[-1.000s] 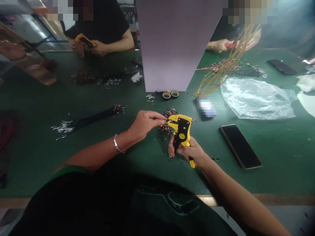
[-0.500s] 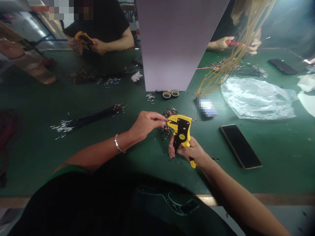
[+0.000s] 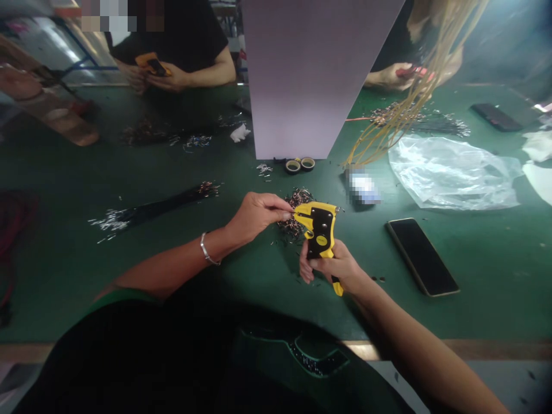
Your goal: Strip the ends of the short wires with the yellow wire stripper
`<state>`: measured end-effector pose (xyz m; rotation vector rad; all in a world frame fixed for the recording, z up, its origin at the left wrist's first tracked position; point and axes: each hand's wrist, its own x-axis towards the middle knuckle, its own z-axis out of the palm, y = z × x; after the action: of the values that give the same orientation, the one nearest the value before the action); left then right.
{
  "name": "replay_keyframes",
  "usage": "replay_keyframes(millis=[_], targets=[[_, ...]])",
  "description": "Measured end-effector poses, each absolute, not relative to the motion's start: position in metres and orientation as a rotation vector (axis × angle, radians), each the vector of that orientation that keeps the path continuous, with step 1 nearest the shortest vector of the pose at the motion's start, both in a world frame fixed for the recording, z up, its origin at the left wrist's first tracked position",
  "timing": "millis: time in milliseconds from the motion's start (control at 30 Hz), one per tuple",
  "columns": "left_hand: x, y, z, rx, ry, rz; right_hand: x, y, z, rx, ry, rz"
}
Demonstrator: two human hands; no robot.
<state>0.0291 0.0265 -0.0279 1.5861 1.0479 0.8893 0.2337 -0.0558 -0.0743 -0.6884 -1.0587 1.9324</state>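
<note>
My right hand (image 3: 334, 264) is wrapped round the handles of a yellow and black wire stripper (image 3: 321, 224), its jaws pointing left. My left hand (image 3: 263, 215) is closed in a pinch at the jaws' tip, thumb against forefinger, on a thin short wire that is mostly hidden by the fingers. Beneath and behind the jaws lies a heap of short wire pieces (image 3: 297, 228) with bare copper ends. A bundle of black wires (image 3: 159, 207) with silvery terminals at one end rests left of my left hand.
A phone (image 3: 425, 256) lies to the right, a clear plastic bag (image 3: 452, 172) behind it. Tape rolls (image 3: 292, 167) sit before an upright pale panel (image 3: 297, 86). Yellow wires (image 3: 401, 126) hang at right. Across the table, co-workers' hands (image 3: 172, 79) hold tools.
My right fingers have drawn the stripper's lever closer to its handle, and the jaws look more closed. My left hand stays at the jaw tip.
</note>
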Motion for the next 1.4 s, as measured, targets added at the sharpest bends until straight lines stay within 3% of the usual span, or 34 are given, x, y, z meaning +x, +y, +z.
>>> replay_keyframes(millis=[533, 1400], targets=[[0.015, 0.058, -0.03, 1.806, 0.991, 0.643, 0.228, -0.059, -0.082, -0.921, -1.061, 1.78], [0.017, 0.068, -0.041, 1.694, 1.041, 0.748, 0.223, -0.055, -0.078, -0.938, -1.0, 1.813]])
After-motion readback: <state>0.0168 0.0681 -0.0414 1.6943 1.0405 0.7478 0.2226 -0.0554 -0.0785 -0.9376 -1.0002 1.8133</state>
